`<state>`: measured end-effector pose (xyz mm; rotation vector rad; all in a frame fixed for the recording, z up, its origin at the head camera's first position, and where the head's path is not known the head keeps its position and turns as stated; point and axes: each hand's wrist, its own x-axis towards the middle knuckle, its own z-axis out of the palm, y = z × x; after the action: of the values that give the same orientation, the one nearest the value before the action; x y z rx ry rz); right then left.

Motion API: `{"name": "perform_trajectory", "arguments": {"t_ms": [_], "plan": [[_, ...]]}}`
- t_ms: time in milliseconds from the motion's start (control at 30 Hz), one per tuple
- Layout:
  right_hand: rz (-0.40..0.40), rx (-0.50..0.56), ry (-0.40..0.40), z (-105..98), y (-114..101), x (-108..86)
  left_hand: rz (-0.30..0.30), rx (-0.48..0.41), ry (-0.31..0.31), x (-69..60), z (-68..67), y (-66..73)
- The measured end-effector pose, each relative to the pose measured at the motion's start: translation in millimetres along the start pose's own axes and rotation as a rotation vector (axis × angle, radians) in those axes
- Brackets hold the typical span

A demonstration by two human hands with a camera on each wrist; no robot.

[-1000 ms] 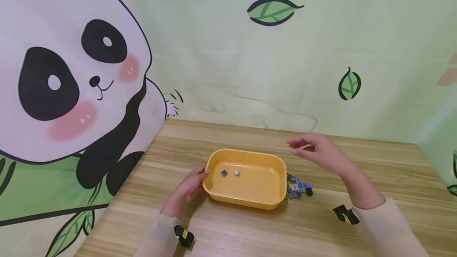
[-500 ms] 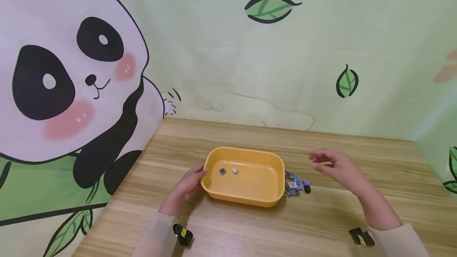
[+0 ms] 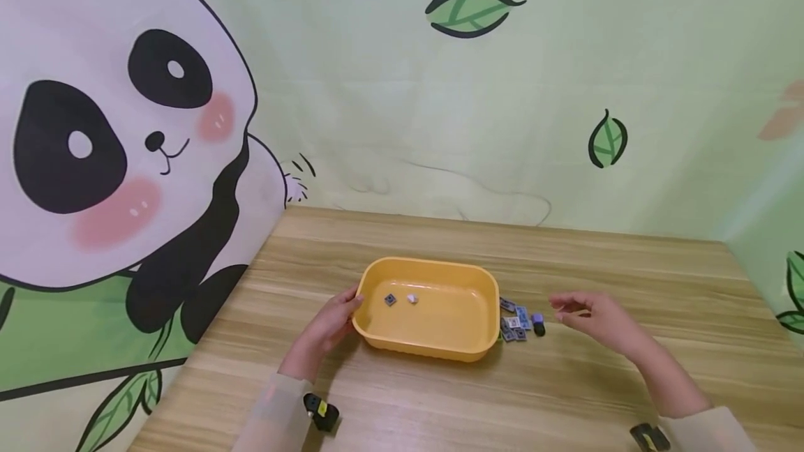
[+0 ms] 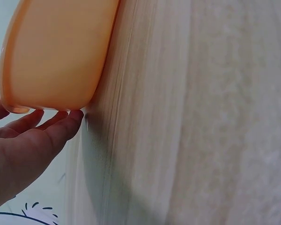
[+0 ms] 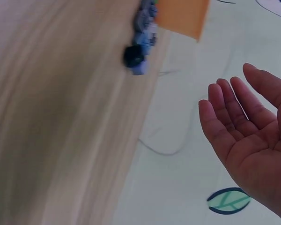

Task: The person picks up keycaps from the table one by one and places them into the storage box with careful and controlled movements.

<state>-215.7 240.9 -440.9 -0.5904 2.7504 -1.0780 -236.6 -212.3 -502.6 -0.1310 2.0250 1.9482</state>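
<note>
Yellow tray (image 3: 433, 330): my left hand (image 3: 329, 320) grips at nine o'clock; my right hand (image 3: 599, 319) loose, holding nothing; shove toward three could scatter bricks (image 3: 522, 317).

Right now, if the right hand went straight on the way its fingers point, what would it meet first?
Probably the purple-and-black piece, just ahead of the right hand in the head view. The hand seems raised above the table, so it might pass over it.

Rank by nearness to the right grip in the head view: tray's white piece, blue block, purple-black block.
1. Purple-black block: left of the right grip
2. Blue block: right of the tray
3. White piece: inside the tray, left half
</note>
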Motion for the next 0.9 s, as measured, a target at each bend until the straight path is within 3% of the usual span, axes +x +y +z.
{"name": "perform_trajectory", "arguments": {"t_ms": [233,433,900], "plan": [[0.003,-0.013,-0.064,14.4,14.6,0.9,-0.015,0.008,0.008,-1.4,-0.2,1.6],[-0.025,-0.049,-0.06,24.4,22.2,5.9,-0.01,-0.011,-0.01,-0.1,1.6,2.4],[0.033,-0.075,-0.074,33.8,28.1,15.7,-0.001,-0.018,-0.011,1.0,0.0,0.1]]}}
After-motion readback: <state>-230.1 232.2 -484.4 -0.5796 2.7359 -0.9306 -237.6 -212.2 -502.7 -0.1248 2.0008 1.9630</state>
